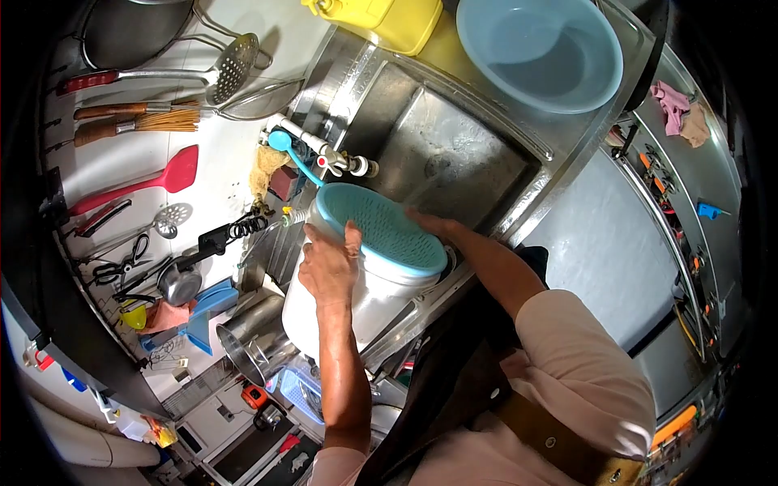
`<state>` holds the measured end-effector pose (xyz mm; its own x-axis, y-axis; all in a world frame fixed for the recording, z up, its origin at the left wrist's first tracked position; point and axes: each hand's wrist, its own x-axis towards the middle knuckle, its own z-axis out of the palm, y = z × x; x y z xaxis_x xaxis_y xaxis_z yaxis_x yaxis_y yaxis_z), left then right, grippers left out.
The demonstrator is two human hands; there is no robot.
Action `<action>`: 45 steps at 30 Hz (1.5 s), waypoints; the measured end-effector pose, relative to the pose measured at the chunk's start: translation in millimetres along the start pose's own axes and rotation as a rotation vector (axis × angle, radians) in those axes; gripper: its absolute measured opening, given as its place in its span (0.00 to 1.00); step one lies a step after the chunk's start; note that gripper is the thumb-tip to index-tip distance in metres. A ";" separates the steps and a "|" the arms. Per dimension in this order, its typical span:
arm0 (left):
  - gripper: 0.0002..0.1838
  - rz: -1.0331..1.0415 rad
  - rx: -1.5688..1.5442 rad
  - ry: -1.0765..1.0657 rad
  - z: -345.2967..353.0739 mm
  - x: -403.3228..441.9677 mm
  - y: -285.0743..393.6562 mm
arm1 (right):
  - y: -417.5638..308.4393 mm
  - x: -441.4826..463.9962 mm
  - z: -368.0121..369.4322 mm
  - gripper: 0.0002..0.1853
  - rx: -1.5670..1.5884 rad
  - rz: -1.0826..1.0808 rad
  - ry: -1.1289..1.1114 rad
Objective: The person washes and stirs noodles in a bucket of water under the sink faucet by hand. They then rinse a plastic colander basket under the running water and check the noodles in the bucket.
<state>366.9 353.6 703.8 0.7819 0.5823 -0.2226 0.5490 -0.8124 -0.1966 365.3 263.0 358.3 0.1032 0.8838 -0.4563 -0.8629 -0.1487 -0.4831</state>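
A teal perforated basket [381,227] sits tilted in the mouth of a white bucket [304,316] beside the sink. My left hand [328,263] is closed on the basket's near-left rim, thumb at the inner edge and fingers outside, against the bucket. At the opposite rim, my right hand [433,225] is closed around the basket's edge, its fingers partly hidden. Just beyond the basket are a tap [356,165] with a red-marked handle and a light-blue ladle [280,142].
Behind the bucket lies a steel sink [454,154]. A large blue basin [539,49] and a yellow container [389,24] stand past it. Utensils, among them a red spatula [178,170], hang on the left wall. A steel pot [255,336] is left of the bucket.
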 end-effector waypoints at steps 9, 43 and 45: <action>0.51 0.011 -0.025 0.017 1.7 -1.4 0.5 | -3.2 -1.0 -3.4 0.48 -0.089 -0.037 0.031; 0.52 0.025 -0.030 0.075 6.2 -7.1 11.6 | -4.8 -5.5 2.4 0.41 0.015 0.005 0.089; 0.52 0.036 -0.027 0.092 7.3 -7.0 11.3 | -5.7 -4.2 2.5 0.41 0.038 0.008 0.078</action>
<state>365.5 340.6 696.1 0.8246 0.5481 -0.1402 0.5266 -0.8342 -0.1639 368.6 261.2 364.8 0.1329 0.8449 -0.5181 -0.8817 -0.1380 -0.4513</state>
